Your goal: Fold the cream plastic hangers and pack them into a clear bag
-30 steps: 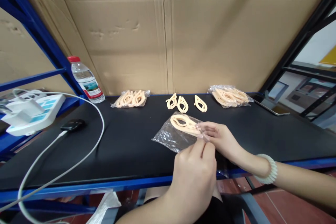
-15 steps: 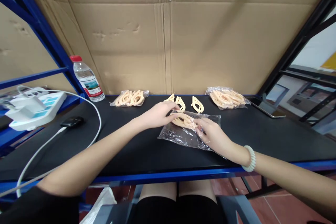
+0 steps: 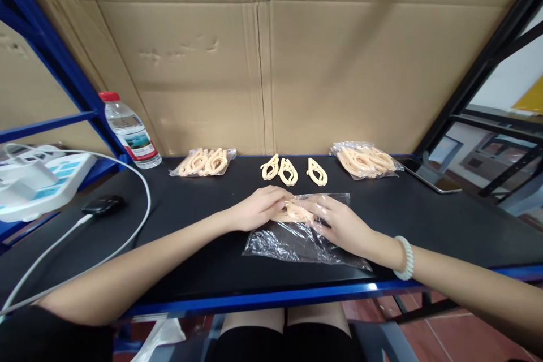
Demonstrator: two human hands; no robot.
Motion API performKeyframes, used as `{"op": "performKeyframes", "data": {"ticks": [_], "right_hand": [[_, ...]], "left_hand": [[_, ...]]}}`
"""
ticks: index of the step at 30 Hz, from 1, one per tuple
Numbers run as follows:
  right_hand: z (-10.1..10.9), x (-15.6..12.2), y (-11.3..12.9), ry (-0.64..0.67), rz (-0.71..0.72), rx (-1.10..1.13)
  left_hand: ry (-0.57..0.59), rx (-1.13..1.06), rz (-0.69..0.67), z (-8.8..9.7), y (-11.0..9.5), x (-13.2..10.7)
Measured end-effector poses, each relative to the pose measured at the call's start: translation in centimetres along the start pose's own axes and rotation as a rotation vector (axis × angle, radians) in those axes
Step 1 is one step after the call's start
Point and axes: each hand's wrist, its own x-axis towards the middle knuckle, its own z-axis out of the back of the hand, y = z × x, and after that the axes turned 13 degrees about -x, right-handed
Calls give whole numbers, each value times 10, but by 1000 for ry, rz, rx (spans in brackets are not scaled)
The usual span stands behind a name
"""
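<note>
A clear plastic bag [image 3: 280, 242] lies flat on the tabletop in front of me, with beige plastic teardrop-shaped clips [image 3: 292, 212] at its far end. My left hand [image 3: 261, 208] rests at the left of these clips, its curved fingers holding their far side. From the right, my right hand [image 3: 339, 222] grips the clips and the bag; its fingertips are partly hidden by shiny film. Just beyond the bag lie three loose clips, one pair close together, a left clip [image 3: 270, 167] and a middle clip [image 3: 288, 172], and a right clip [image 3: 317, 172] apart.
Filled clip bags lie at the back left [image 3: 202, 162] and back right [image 3: 365, 159]. A phone [image 3: 430, 175] lies at far right. On the left are a water bottle [image 3: 132, 134], a power strip [image 3: 46, 184], a black device [image 3: 104, 204] and a white cable [image 3: 146, 186]. Cardboard [image 3: 203, 79] stands behind.
Both hands have drawn the bag with its clips nearer to me and slightly left. My left hand has come down lower over the clips, and the loose clips behind are uncovered.
</note>
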Motion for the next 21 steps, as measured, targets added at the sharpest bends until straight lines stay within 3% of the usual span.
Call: {"op": "performKeyframes", "data": {"ticks": [5,11,21], "right_hand": [[-4,11,1,-26,165,-105],[-11,16,-5,-40,111,-91],[-20,14,-6,-81,-35,-164]], "left_hand": [[-77,-119,104,16,0,-25],[-75,-305,311,34,15,-39],[-57,-132,236,22,14,-45]]}}
